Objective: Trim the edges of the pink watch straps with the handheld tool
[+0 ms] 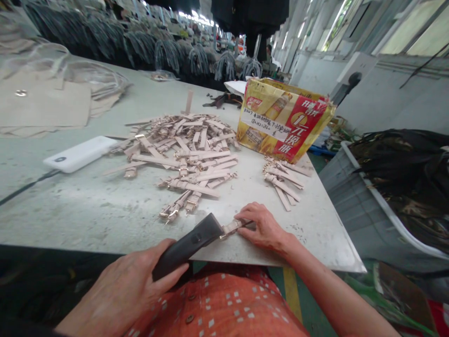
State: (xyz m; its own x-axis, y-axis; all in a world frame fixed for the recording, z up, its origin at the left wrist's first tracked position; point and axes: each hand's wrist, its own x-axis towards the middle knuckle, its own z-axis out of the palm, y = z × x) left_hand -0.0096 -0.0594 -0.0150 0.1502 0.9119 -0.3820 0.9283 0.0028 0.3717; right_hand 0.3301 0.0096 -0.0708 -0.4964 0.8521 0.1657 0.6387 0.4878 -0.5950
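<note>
My left hand [136, 276] is wrapped round a thick black handheld tool [191, 244], whose kind I cannot make out. The tool's front end points up and right, meeting the near end of a short beige buckle strap [231, 228]. That strap is pinched between the thumb and fingers of my right hand [263, 227], low over the table's front edge. Beyond my hands lies a large heap of similar beige buckle straps [196, 140]. A smaller pile of them [282, 178] sits to the right.
A yellow and red cardboard box [284, 119] stands behind the small pile. To the left are a white device [80, 153] with a dark cord and flat beige bag pieces [42, 103]. A grey bin [336, 187] of dark material stands right of the table [87, 215].
</note>
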